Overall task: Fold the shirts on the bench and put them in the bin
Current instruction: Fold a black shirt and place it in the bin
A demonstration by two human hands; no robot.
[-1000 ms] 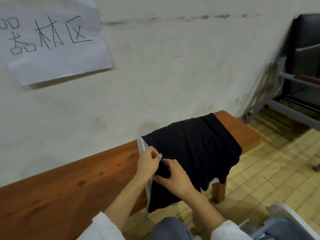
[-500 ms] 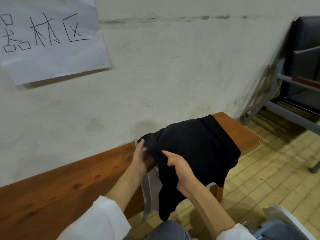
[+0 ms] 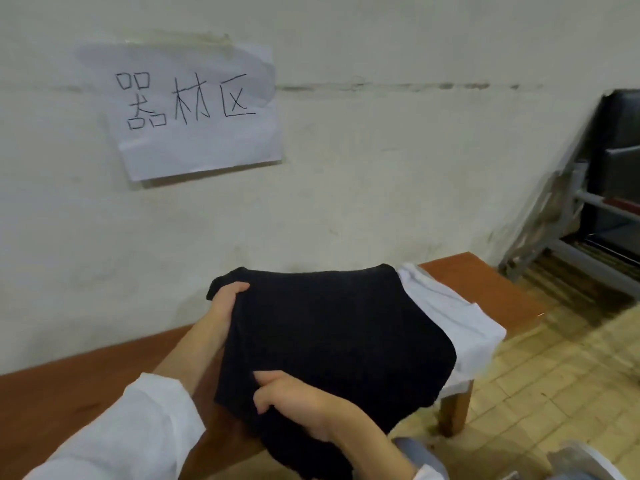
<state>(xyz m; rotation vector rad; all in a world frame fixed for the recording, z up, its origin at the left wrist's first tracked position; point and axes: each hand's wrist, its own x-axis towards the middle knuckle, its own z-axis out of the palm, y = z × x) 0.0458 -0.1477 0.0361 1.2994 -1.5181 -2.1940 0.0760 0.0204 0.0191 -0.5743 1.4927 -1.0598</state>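
Observation:
A black shirt (image 3: 346,334) hangs lifted above the wooden bench (image 3: 485,282), held up by both hands. My left hand (image 3: 225,306) grips its far left edge, thumb over the cloth. My right hand (image 3: 291,400) grips the near lower edge, fingers curled into the fabric. A white shirt (image 3: 460,323) lies on the bench's right end, partly hidden under the black one and drooping over the front edge. A grey-white bin rim (image 3: 585,459) shows at the bottom right corner.
The bench stands against a pale wall with a paper sign (image 3: 194,109) taped above. A grey metal frame and dark equipment (image 3: 595,209) stand at the right. Tiled floor (image 3: 554,375) spreads in front of the bench's right end.
Both hands have taken hold of the black shirt and raised it off the bench, uncovering the white shirt beneath. The view has tilted up and left.

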